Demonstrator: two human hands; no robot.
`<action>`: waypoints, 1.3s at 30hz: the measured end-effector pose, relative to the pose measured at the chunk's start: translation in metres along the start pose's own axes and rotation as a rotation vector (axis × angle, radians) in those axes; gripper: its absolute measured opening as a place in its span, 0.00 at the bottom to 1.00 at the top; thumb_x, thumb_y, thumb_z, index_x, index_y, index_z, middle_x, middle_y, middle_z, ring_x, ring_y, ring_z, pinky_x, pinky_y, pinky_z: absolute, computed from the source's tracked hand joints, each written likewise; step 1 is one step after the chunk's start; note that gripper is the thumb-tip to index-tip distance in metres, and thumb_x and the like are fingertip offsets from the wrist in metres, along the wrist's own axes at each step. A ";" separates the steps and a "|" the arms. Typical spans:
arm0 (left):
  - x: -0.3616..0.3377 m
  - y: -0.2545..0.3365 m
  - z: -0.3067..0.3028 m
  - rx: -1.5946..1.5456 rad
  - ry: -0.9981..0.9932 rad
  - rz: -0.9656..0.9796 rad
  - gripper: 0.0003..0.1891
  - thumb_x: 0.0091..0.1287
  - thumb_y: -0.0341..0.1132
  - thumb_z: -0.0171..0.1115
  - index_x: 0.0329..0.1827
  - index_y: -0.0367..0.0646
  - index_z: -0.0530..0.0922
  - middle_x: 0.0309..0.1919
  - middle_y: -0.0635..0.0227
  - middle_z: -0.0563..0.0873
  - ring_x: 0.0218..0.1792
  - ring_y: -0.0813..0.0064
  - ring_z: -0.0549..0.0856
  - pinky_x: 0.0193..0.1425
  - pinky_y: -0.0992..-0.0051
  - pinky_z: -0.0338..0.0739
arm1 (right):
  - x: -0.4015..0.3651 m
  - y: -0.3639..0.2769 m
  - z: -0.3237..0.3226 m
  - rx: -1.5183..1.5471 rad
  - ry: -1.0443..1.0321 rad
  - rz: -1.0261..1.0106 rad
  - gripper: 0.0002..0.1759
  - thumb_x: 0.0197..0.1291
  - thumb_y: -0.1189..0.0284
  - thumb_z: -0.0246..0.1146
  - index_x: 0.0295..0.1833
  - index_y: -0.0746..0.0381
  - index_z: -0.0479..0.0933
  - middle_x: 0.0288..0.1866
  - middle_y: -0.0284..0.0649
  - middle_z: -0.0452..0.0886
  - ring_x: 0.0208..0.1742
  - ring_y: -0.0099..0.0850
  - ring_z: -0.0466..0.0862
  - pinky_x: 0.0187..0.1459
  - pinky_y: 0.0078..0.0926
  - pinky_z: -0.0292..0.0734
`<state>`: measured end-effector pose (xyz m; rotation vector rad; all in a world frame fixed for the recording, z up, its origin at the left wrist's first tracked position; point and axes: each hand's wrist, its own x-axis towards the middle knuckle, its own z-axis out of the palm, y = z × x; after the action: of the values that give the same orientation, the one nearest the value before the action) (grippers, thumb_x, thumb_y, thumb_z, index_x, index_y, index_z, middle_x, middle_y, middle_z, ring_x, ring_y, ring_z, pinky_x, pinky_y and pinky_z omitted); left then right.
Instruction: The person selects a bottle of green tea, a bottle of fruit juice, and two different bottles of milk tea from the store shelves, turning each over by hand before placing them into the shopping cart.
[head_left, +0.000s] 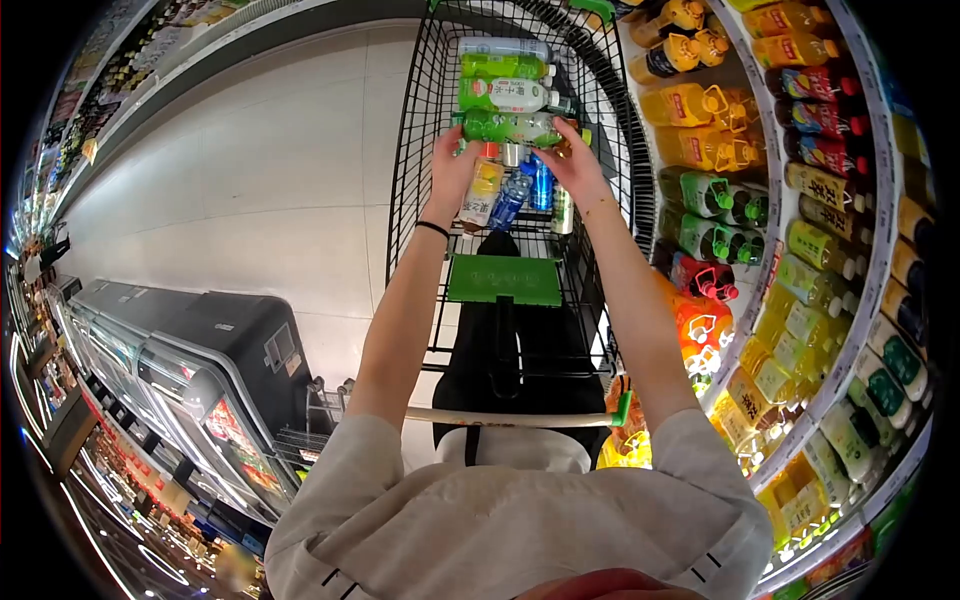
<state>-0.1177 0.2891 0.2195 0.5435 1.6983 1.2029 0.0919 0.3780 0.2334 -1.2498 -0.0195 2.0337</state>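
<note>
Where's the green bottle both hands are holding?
Head view, top centre: the green bottle lies sideways in the cart, between left hand and right hand, just beyond the blue bottle.

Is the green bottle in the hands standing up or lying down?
Lying down: the green bottle stretches sideways between the left hand and right hand, inside the cart.

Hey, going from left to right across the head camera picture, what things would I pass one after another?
freezer cabinet → floor tiles → left hand → green bottle held between the hands → right hand → shelf of drink bottles
</note>
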 end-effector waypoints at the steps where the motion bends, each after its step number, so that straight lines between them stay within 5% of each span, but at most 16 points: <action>1: 0.014 -0.006 0.000 0.026 -0.011 -0.022 0.29 0.63 0.37 0.69 0.66 0.30 0.79 0.62 0.52 0.80 0.62 0.62 0.79 0.66 0.66 0.76 | 0.016 0.003 -0.002 -0.007 0.022 0.002 0.26 0.64 0.68 0.74 0.63 0.66 0.77 0.56 0.47 0.75 0.58 0.42 0.80 0.65 0.43 0.83; 6: 0.074 -0.047 0.001 0.165 -0.009 -0.067 0.34 0.60 0.42 0.70 0.68 0.32 0.78 0.62 0.51 0.80 0.60 0.59 0.81 0.65 0.65 0.77 | 0.073 0.008 -0.005 0.047 0.065 0.074 0.30 0.62 0.69 0.76 0.66 0.66 0.72 0.64 0.50 0.72 0.67 0.45 0.76 0.71 0.46 0.79; 10: 0.095 -0.085 -0.003 0.163 -0.028 -0.152 0.35 0.59 0.42 0.70 0.69 0.31 0.77 0.62 0.51 0.79 0.60 0.57 0.82 0.65 0.65 0.77 | 0.111 0.032 -0.031 0.068 0.076 0.117 0.31 0.61 0.69 0.77 0.66 0.66 0.73 0.64 0.48 0.74 0.63 0.46 0.79 0.71 0.46 0.78; 14: 0.112 -0.126 -0.009 0.170 -0.100 -0.232 0.38 0.58 0.40 0.70 0.71 0.29 0.74 0.65 0.51 0.75 0.64 0.55 0.79 0.69 0.64 0.74 | 0.141 0.054 -0.059 -0.096 0.149 0.217 0.30 0.62 0.63 0.76 0.68 0.55 0.75 0.65 0.40 0.75 0.62 0.39 0.78 0.67 0.34 0.79; 20: 0.111 -0.119 -0.003 0.087 -0.101 -0.266 0.42 0.54 0.36 0.70 0.74 0.27 0.70 0.71 0.51 0.68 0.71 0.55 0.73 0.73 0.64 0.70 | 0.167 0.068 -0.082 -0.118 0.155 0.194 0.26 0.62 0.61 0.78 0.64 0.53 0.80 0.55 0.35 0.76 0.54 0.30 0.76 0.61 0.29 0.76; 23: 0.107 -0.116 0.004 0.027 -0.033 -0.308 0.43 0.55 0.33 0.68 0.77 0.27 0.67 0.70 0.52 0.67 0.69 0.61 0.73 0.71 0.68 0.70 | 0.168 0.069 -0.080 -0.138 0.177 0.146 0.28 0.58 0.63 0.80 0.60 0.61 0.78 0.53 0.40 0.80 0.56 0.32 0.79 0.62 0.25 0.80; 29: 0.092 -0.088 0.016 -0.084 -0.051 -0.288 0.45 0.58 0.32 0.66 0.80 0.28 0.61 0.70 0.52 0.68 0.69 0.60 0.73 0.70 0.67 0.71 | 0.178 0.076 -0.086 -0.150 0.216 0.124 0.27 0.62 0.63 0.78 0.61 0.62 0.78 0.58 0.40 0.79 0.58 0.32 0.80 0.66 0.28 0.80; 34: 0.105 -0.142 0.016 -0.092 -0.045 -0.127 0.45 0.60 0.32 0.68 0.81 0.29 0.57 0.71 0.50 0.67 0.68 0.58 0.74 0.69 0.64 0.74 | 0.182 0.087 -0.096 -0.172 0.185 0.053 0.26 0.65 0.61 0.76 0.61 0.64 0.78 0.57 0.42 0.82 0.57 0.35 0.83 0.63 0.29 0.83; 39: 0.084 -0.118 0.017 0.145 0.013 -0.084 0.43 0.62 0.29 0.68 0.80 0.32 0.59 0.71 0.51 0.64 0.69 0.56 0.74 0.69 0.65 0.76 | 0.169 0.090 -0.098 -0.150 0.168 0.030 0.25 0.66 0.62 0.75 0.61 0.64 0.78 0.56 0.39 0.83 0.57 0.30 0.83 0.65 0.27 0.80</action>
<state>-0.1218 0.3130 0.0753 0.5464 1.8106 1.0312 0.0731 0.3786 0.0195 -1.5196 -0.0759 1.9763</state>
